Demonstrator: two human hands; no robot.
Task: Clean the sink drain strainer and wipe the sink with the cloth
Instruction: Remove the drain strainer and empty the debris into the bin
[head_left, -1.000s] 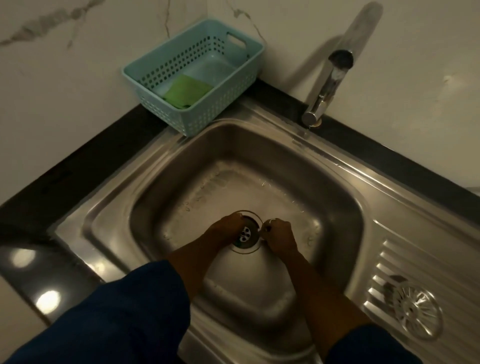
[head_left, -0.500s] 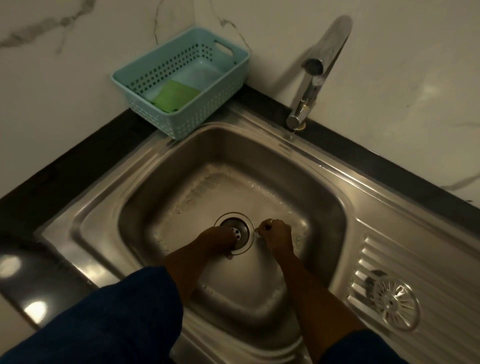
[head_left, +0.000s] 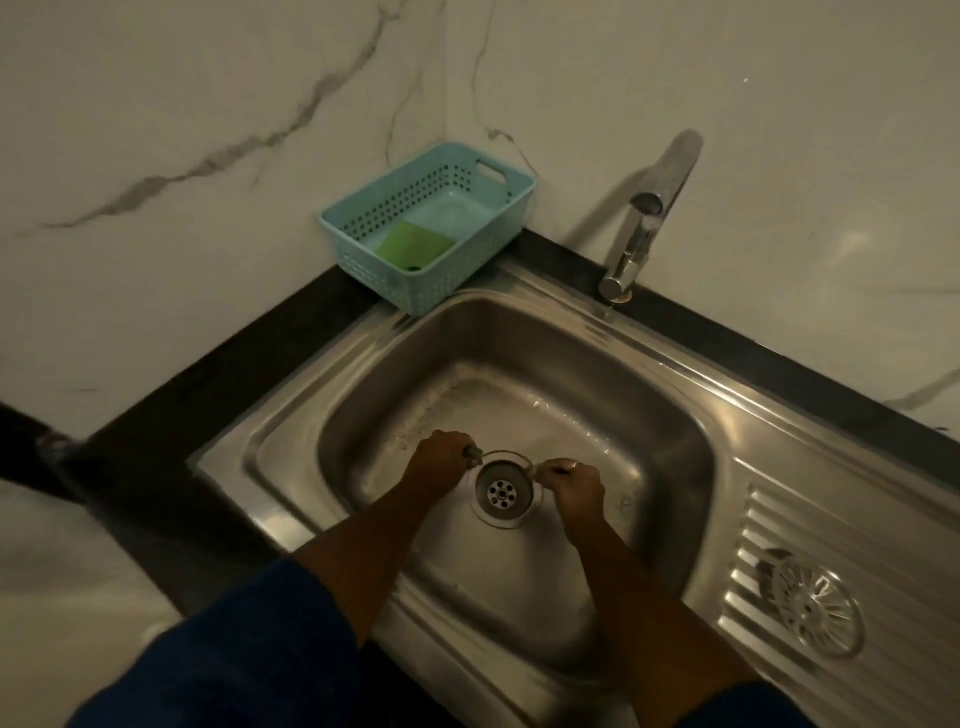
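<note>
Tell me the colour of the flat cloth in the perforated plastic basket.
Light green flat cloth, clearest in the head view.

both hands spread apart, drain uncovered

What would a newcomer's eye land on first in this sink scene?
The left hand and right hand, deep in the sink, each gripping a small grey piece beside the open drain. Next, the blue basket in the corner and the strainer lying on the ribbed draining board.
</note>
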